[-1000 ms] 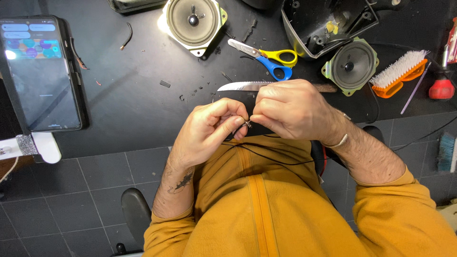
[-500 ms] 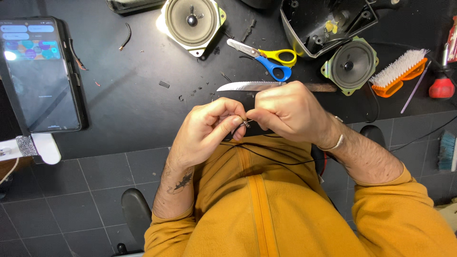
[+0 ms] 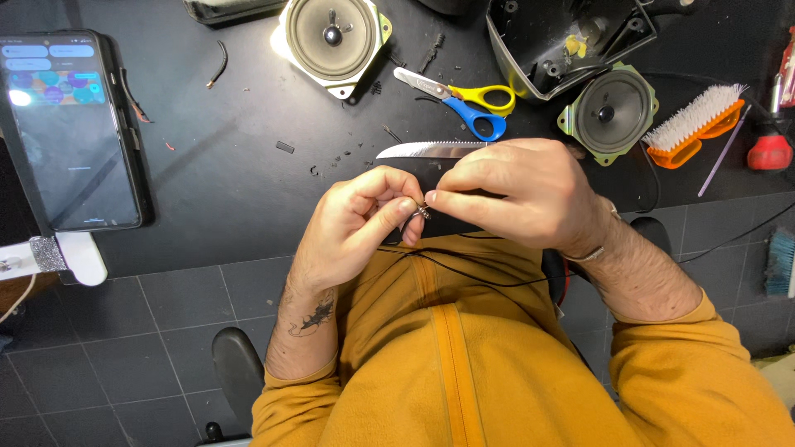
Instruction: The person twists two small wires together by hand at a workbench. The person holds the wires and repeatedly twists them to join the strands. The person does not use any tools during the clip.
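My left hand (image 3: 354, 222) and my right hand (image 3: 520, 195) meet at the near edge of the black workbench (image 3: 232, 182). Their fingertips pinch the bare end of a thin black wire (image 3: 424, 212), which runs down across my orange top as a loose strand (image 3: 472, 276). A small black object under my hands is mostly hidden. Just behind my fingers lies a knife with a serrated blade (image 3: 422, 151).
A phone (image 3: 74, 132) with a lit screen lies at the left. Behind are two round speakers (image 3: 331, 35) (image 3: 611, 112), scissors with yellow and blue handles (image 3: 468, 103), an open black housing (image 3: 563, 41), an orange brush (image 3: 691, 126) and a red tool (image 3: 770, 153).
My hands have stayed together at the wire end, with only small finger movements. The view has shifted slightly.
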